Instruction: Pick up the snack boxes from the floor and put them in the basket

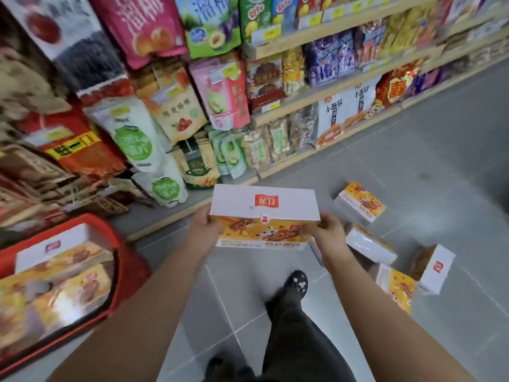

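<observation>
Several snack boxes, the packed boxes (63, 271), already lie inside the red basket (82, 219). I count at least three of them, but this part of the view is blurred, so I cannot give the exact number. They seem to fill the basket nearly up to its rim.

One more, the held box (264, 208), is off the floor, to the right of the basket and not yet above it. The left hand (203, 230) is clamped on the end nearer the basket. The right hand (327, 232) is clamped on the end away from the basket. Together they carry the box about level, with the white lid up.

Four boxes lie on the grey floor (440, 161), all to the right of the basket and well apart from it:
- the far box (360, 201), which lies alone
- the white-side box (370, 245)
- the upright box (433, 267), the furthest from the basket
- the orange box (396, 288)

A white corner shows just beside the right hand. Whether it belongs to a fifth box I cannot tell.

In my judgement the task is near the middle. Some boxes are packed, one is on its way, and at least four wait to be picked up. The step in hand is to bring the held box leftward over the basket and lay it on the packed boxes. Room in the basket looks tight, so the later boxes may have to be stacked on top.
</observation>
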